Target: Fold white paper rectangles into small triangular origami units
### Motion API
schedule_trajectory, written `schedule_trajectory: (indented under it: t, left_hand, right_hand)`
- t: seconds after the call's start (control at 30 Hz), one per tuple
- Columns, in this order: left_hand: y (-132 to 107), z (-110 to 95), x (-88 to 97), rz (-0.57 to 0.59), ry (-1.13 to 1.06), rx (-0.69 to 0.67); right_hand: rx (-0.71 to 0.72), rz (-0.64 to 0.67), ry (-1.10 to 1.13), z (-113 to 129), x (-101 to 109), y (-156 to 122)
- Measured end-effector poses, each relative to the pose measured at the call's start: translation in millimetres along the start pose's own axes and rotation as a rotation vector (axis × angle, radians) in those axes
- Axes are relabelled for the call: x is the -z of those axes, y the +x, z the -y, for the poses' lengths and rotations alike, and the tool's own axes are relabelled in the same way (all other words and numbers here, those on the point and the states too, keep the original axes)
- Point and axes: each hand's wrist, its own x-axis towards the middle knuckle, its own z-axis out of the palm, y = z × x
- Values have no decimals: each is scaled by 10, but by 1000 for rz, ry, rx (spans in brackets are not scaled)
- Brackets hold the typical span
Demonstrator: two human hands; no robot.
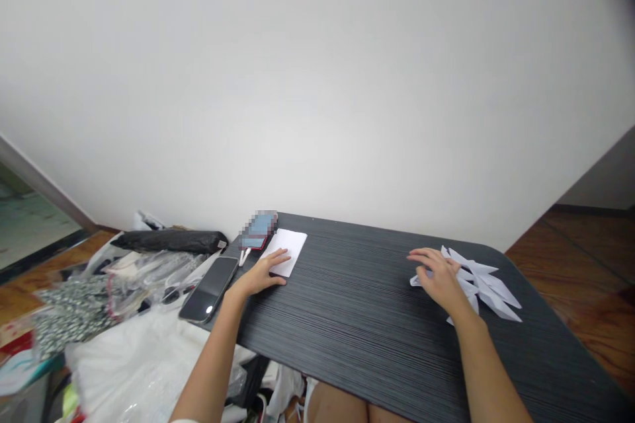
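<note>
My left hand (265,273) is open, its fingers spread and touching the lower left part of white paper (294,246) that lies flat on the dark table (347,291). Toward the right end of the table, my right hand (437,275) is open with its fingers loosely bent. It is over the left side of a loose pile of folded white paper pieces (496,289), pointed in shape and overlapping. Part of the pile is hidden under the right hand, and no paper is visibly gripped by it.
A black phone (210,289) lies at the table's left edge. Behind it is a device with a blurred screen (258,228) and a white cable plug (244,256). Plastic-wrapped items and white bags (143,350) crowd the left side. A white wall (317,79) borders the back.
</note>
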Motion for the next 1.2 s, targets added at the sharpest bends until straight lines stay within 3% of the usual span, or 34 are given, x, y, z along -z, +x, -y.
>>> schedule_trajectory:
  t: [0.47, 0.63, 0.77, 0.93, 1.07, 1.2]
  left_hand:
    - [57, 121, -87, -122, 38, 12]
    - [90, 37, -156, -229, 49, -19]
    - [132, -176, -130, -401, 137, -5]
    - [324, -670, 19, -651, 52, 15]
    - [573, -1080, -2, -610, -241, -35]
    - [838, -1294, -193, -480, -463, -77]
  right_hand:
    - [-4, 78, 33, 38, -31, -12]
    - [-13, 77, 39, 32, -24, -10]
    - [-14, 73, 59, 23, -20, -8]
    - [-33, 102, 207, 113, -47, 15]
    - [-98, 163, 612, 360, -63, 60]
    - [-286, 198, 1013, 590, -108, 96]
